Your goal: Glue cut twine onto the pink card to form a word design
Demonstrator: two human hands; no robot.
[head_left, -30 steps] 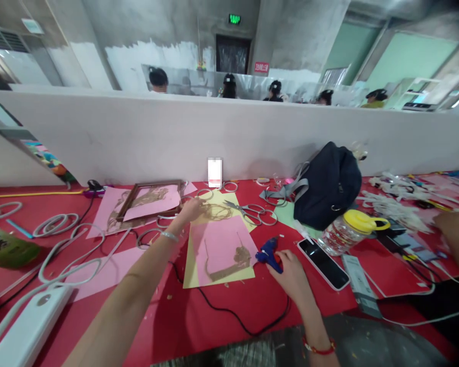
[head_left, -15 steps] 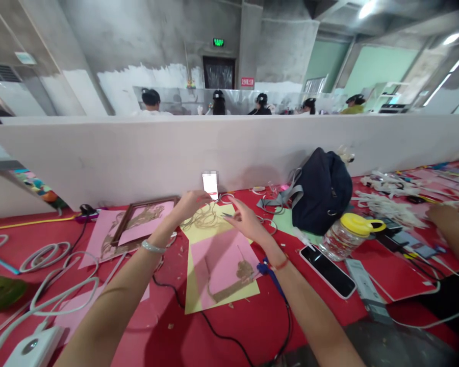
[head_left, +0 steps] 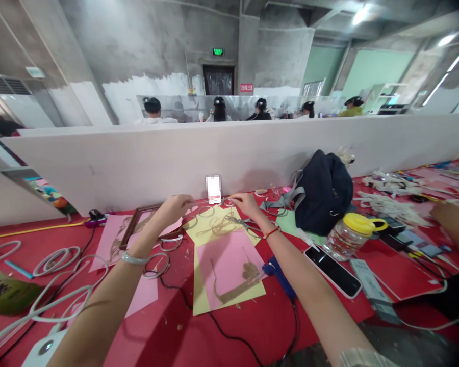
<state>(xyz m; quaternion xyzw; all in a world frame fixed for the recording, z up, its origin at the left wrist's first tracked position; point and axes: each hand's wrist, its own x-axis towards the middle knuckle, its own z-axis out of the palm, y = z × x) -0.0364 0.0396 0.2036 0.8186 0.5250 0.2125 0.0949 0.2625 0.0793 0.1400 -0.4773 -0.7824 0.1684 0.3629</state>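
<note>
My left hand (head_left: 174, 210) and my right hand (head_left: 245, 204) meet above the far edge of a yellow paper sheet (head_left: 204, 237), their fingertips pinched. A thin pale strand appears to run between them, and a tangle of tan fibre (head_left: 222, 225) lies below. Closer to me, a pink sheet (head_left: 229, 267) bears a brown fibre shape. A blue glue gun (head_left: 278, 278) lies partly hidden under my right forearm, and steel scissors (head_left: 239, 221) sit just below my right hand. A wooden frame (head_left: 133, 229) lies left of my left forearm.
A navy backpack (head_left: 323, 193), a yellow-lidded plastic jar (head_left: 346, 238) and a black phone (head_left: 332, 271) stand right on the red table (head_left: 233, 336). White cable loops (head_left: 57, 260) lie left. A co-worker's hand (head_left: 447, 214) works at right. A white partition (head_left: 229, 153) runs behind.
My right hand has left the glue gun and moved up to the far edge of the yellow sheet. Both hands have drawn closer together, and the view has tilted slightly.
</note>
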